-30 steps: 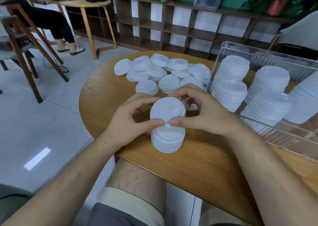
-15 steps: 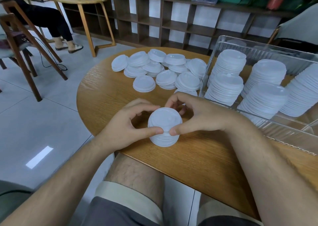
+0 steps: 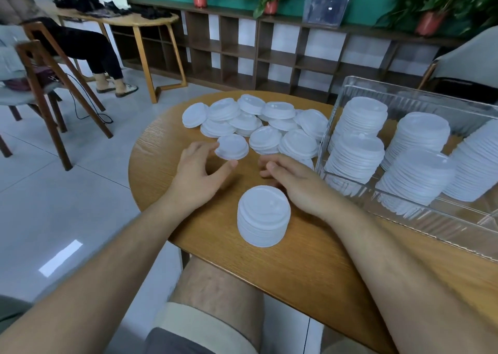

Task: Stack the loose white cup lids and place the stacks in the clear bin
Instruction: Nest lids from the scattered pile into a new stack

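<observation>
the short stack of lids (image 3: 263,215) stands upright on the wooden table (image 3: 310,278), near the person's edge, with neither hand on it. it is much lower than the stacks in the bin. just beyond it the right hand (image 3: 295,182) lies palm down over the table. its fingers are loosely bent, hold nothing that shows, and point toward the loose lids. the left hand (image 3: 200,169) is further out with its fingers spread. the fingertips are at the left rim of a single lid (image 3: 232,146) (or a very thin pile; i cannot tell which) and the thumb is just beside the lid's near edge. the hand brackets the lid but has not visibly closed on it.

behind that lid lies the heap of loose lids (image 3: 269,123), overlapping and tilted on one another, and it reaches up to the left wall of the clear bin (image 3: 431,92). the bin sits on the right side of the table and holds five tall stacks (image 3: 358,151) that show, leaning a little, the rightmost cut off by the frame.

as a judgement, most of the work looks done, since the bin holds far more lids than the table does. what is left is to gather the heap onto the short stack, a lid or small pile at a time, and then lift that stack into the bin, where bare floor shows along the near side. the step in hand seems to be picking up the next lid.
</observation>
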A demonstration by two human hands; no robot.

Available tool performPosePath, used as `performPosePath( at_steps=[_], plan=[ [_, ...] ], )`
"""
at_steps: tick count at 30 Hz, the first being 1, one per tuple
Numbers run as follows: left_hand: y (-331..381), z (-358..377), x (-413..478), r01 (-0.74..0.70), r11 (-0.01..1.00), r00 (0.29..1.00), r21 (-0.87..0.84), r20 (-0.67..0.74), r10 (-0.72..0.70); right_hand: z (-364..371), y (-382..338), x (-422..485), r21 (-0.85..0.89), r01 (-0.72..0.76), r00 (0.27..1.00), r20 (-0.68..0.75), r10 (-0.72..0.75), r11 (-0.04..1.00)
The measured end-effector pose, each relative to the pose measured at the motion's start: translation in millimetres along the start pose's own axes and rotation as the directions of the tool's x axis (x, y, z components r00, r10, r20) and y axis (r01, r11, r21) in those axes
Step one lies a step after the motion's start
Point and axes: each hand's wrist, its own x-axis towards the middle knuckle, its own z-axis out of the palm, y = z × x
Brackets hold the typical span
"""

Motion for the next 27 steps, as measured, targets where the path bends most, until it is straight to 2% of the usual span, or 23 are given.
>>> performPosePath(
  at_steps=[3, 6, 9, 17, 27],
  plan=[
    [-7.4, 6.3, 23.2, 0.004, 0.991, 1.0, 0.132, 0.005, -0.005, 10.8, -5.8, 23.5, 0.025, -0.03, 0.999, 0.015, 0.029, 0.999],
    [-9.7, 8.0, 30.4, 0.018, 0.981, 0.999, 0.194, 0.035, -0.025, 15.4, -12.8, 42.9, 0.08, -0.057, 0.998, 0.037, 0.054, 0.995],
    [-12.7, 7.4, 30.4, 0.013, 0.987, 0.999, 0.163, 0.045, -0.021, 19.9, -14.4, 52.6, 0.076, -0.096, 0.995, 0.026, 0.095, 0.992],
    [-15.7, 6.0, 29.2, 0.117, 0.989, 0.993, 0.085, 0.012, -0.118, 24.6, -12.7, 43.2, 0.105, -0.026, 0.998, -0.048, 0.032, 0.994],
    [-14.2, 0.5, 24.1, 0.11, 0.994, 0.992, -0.002, 0.066, -0.11, 24.2, -11.0, 35.1, 0.093, 0.005, 0.997, -0.08, 0.003, 0.996]
  ],
)
